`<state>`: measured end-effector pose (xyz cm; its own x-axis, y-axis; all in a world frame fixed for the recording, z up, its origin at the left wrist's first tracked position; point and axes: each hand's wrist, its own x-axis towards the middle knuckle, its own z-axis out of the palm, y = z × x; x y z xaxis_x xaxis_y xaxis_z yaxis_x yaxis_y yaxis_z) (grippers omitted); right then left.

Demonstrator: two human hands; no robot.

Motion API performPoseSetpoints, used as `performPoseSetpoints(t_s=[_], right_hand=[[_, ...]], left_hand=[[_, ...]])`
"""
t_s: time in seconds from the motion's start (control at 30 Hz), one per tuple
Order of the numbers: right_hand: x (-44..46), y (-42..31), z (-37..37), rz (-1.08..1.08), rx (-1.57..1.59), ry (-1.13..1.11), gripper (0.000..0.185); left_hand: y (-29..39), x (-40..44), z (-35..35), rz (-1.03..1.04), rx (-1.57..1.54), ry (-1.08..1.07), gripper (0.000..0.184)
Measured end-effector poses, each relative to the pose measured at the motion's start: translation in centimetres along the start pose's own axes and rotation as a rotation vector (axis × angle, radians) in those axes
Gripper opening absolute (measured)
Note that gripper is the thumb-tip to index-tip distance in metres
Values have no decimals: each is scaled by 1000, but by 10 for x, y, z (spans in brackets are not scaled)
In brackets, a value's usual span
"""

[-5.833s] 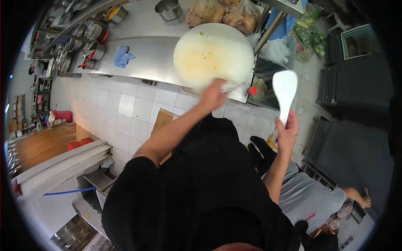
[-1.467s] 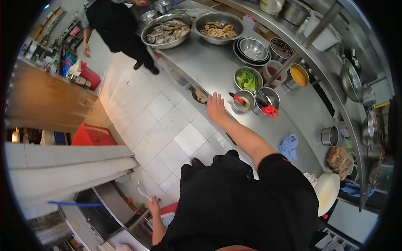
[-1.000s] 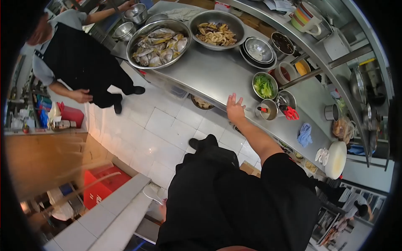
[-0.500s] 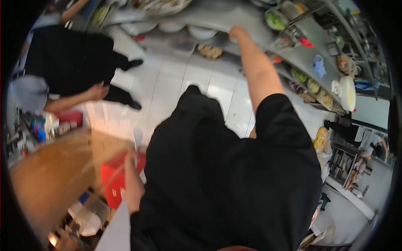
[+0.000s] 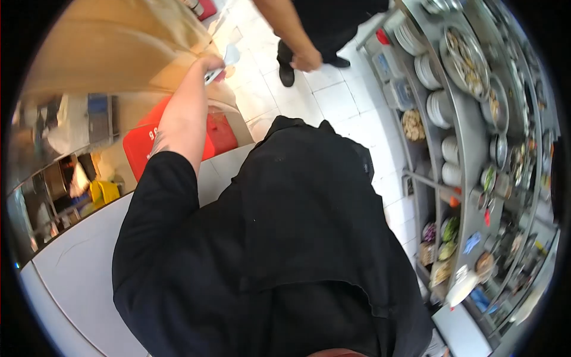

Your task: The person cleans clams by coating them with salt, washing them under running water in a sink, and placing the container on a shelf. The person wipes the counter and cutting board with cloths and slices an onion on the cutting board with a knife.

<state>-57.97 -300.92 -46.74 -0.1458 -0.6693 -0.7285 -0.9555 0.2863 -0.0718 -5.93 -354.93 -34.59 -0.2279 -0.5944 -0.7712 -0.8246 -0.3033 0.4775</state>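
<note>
Presently | left fingers point(image 5: 209, 63) closed round white paddle point(image 5: 231, 55) | floor point(image 5: 336, 100) between ledge point(image 5: 222, 174) and shelving edge point(image 5: 459, 130) | right fingers unseen

You wore a black shirt point(image 5: 151, 220) and apron point(image 5: 315, 232); your spatula point(image 5: 231, 56) looked white. The box point(image 5: 137, 150) was red with white lettering, the cloth point(image 5: 472, 243) blue, the floor tiles point(image 5: 336, 101) white with grey lines.

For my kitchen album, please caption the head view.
A left hand holds a white paddle, with a co-worker and stacked white dishes beyond.
</note>
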Motion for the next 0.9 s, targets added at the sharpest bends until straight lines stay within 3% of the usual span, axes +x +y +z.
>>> performPoseSetpoints(t_s=[0.07,0.13,0.2,0.27,0.3,0.4,0.5,0.53,0.57,0.67,0.7,0.73,0.8,0.83,0.87,0.9], right_hand=[[95,-108,-219,-261,-109,162,44],[175,-198,-376,-432,-176,269,43],[213,-261,-473,-511,-253,290,42],[238,-292,-533,-543,-345,264,41],[272,-282,-552,-538,-404,237,40],[339,-241,-594,-492,-555,131,38],[399,-173,-623,-439,-662,16,36],[416,-150,-631,-425,-686,-25,36],[432,-127,-642,-411,-695,-58,35],[479,-52,-666,-395,-653,-148,34],[494,-28,-671,-412,-636,-171,33],[509,-6,-670,-478,-619,-199,32],[539,40,-667,-570,-481,-159,31],[524,40,-654,-325,-125,-26,20],[495,42,-640,-255,460,31,21],[462,41,-625,-448,591,196,18]], left_hand=[[2,15,-22,120,-229,43,23],[38,-13,-27,137,-550,241,23],[59,22,-51,215,-540,201,21],[109,5,-61,210,-383,194,20],[125,34,-67,299,-371,158,19],[195,69,-66,292,-626,99,21],[231,118,-45,370,-757,217,26],[228,153,-41,330,-468,210,22],[226,171,-20,288,-707,245,16],[211,194,17,48,-631,274,12],[213,189,29,-19,-761,347,13],[209,199,35,-28,-842,260,24],[234,213,33,-86,-950,268,29],[263,235,17,-56,-918,252,29],[295,261,4,28,-951,226,32],[325,288,-12,106,-979,187,36]])
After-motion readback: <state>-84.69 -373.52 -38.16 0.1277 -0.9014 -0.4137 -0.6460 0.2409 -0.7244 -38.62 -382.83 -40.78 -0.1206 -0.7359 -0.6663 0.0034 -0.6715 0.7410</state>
